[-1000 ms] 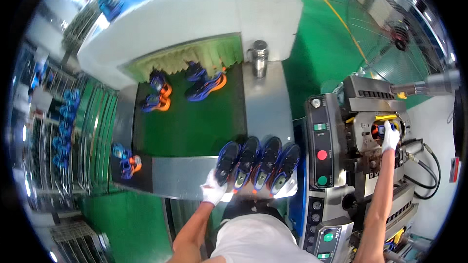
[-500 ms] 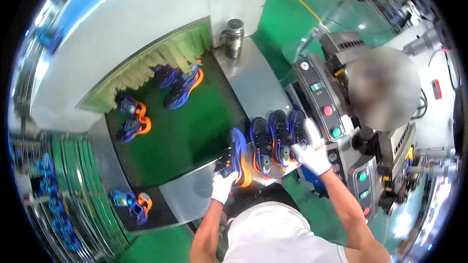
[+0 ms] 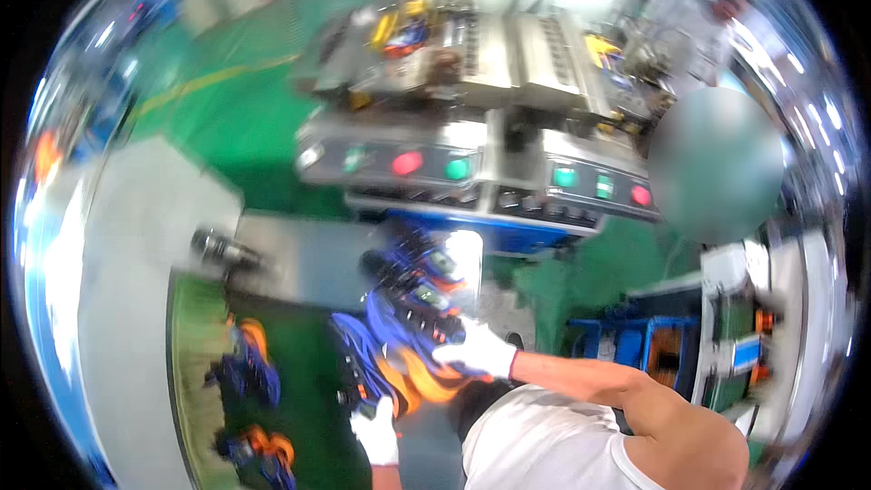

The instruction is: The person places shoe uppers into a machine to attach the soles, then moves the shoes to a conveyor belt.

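Both my hands wear white gloves. My left hand (image 3: 376, 431) grips the near end of a blue shoe with an orange sole (image 3: 376, 367), tipped on its side. My right hand (image 3: 478, 351) closes over the same shoe's upper from the right. Just beyond it, a row of similar blue shoes (image 3: 413, 281) stands on the metal ledge (image 3: 308, 263) at the edge of the green belt (image 3: 299, 381). The picture is blurred by motion.
Two more blue and orange shoes (image 3: 247, 365) (image 3: 259, 449) lie on the belt to the left. A metal cylinder (image 3: 218, 249) stands on the ledge. Behind is a grey machine panel (image 3: 472, 168) with red and green buttons. Another person (image 3: 717, 163) is at the right.
The view has swung round toward the machine. My right hand has closed onto the blue and orange shoe, which my left hand still holds, now lifted and tipped away from the row.
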A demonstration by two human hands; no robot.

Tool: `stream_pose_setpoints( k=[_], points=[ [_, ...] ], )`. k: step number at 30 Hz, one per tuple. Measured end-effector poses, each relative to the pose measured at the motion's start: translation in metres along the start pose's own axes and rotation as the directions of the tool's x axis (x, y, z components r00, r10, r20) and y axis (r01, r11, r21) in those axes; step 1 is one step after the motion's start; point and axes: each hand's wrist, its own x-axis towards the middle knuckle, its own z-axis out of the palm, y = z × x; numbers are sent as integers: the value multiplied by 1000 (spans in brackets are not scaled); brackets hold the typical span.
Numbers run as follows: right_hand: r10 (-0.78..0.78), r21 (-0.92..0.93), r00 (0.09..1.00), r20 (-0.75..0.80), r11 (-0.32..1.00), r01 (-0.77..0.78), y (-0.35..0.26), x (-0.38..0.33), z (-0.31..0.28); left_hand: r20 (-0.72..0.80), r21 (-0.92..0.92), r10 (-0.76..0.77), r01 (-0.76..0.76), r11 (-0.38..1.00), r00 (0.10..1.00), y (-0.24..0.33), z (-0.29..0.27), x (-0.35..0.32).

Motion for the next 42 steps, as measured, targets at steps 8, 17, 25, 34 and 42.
stream_pose_setpoints(
  k=[8,17,25,34,42],
  points=[
    [53,280,761,-647,944,173,58,-187,-129,779,208,295,-671,711,554,47,161,-20],
    [430,396,162,-888,539,743,167,-344,-181,987,83,64,-802,591,150,101,328,-205],
    [318,9,-563,-763,876,482,233,-482,-260,991,-45,-79,-831,555,-106,116,470,-378],
    [258,236,-612,-748,964,118,341,-568,-381,749,-656,101,-754,-27,-655,29,704,-554],
    [-61,-44,-381,-923,998,-53,360,-497,-430,586,-805,259,-588,79,-768,-4,669,-524]
  ],
)
